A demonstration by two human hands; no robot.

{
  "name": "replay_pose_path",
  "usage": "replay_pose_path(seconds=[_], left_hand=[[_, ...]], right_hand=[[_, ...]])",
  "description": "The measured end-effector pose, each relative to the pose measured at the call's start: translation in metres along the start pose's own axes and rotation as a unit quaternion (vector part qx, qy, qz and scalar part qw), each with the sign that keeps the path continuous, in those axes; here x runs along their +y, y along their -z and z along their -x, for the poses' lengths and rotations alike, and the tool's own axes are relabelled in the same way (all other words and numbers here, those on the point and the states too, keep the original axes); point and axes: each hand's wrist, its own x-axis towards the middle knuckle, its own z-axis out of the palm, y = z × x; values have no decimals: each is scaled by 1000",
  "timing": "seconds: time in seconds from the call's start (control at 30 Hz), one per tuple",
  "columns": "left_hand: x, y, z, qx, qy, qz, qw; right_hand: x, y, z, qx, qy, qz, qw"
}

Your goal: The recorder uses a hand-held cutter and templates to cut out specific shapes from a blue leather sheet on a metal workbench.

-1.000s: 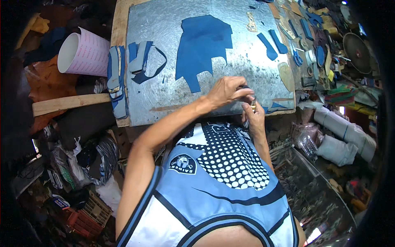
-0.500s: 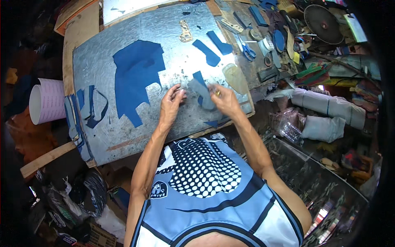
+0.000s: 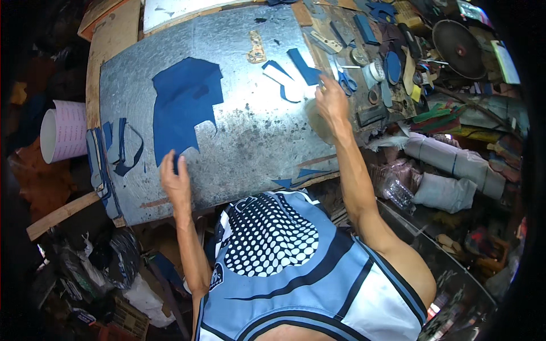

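A large blue sheet point(image 3: 185, 94) with an irregular cut outline lies on a metal-topped table point(image 3: 250, 131). My left hand point(image 3: 176, 182) is at its lower tip, fingers and thumb apart, with blue material showing between them. My right hand point(image 3: 333, 105) is at the table's right side with its fingers closed; what they hold is mostly hidden. Just beyond it lies a blue cut strip point(image 3: 304, 66). To the left of that strip, a pale curved piece point(image 3: 290, 88) partly covers another blue strip point(image 3: 277, 69).
Blue-handled scissors point(image 3: 347, 83), a tape roll point(image 3: 373, 96) and a blue block point(image 3: 365, 29) crowd the right bench. A round fan point(image 3: 459, 50) stands beyond. Blue scraps point(image 3: 311, 173) lie along the near edge, thin strips point(image 3: 129, 153) at left.
My left hand has moved left to the blue sheet, my right hand up and right. The grey piece and blue material between them have left the middle; a pale piece now covers a strip.
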Motion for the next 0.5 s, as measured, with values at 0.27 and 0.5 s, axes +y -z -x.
replay_pose_path(seconds=[0.27, 0.5], left_hand=[[-39, 4, -49, -16, -90, -179, 980], [-45, 4, -75, -91, 139, 78, 983]], right_hand=[[14, 37, 85, -125, -95, 150, 976], [59, 27, 78, -63, -94, 132, 985]])
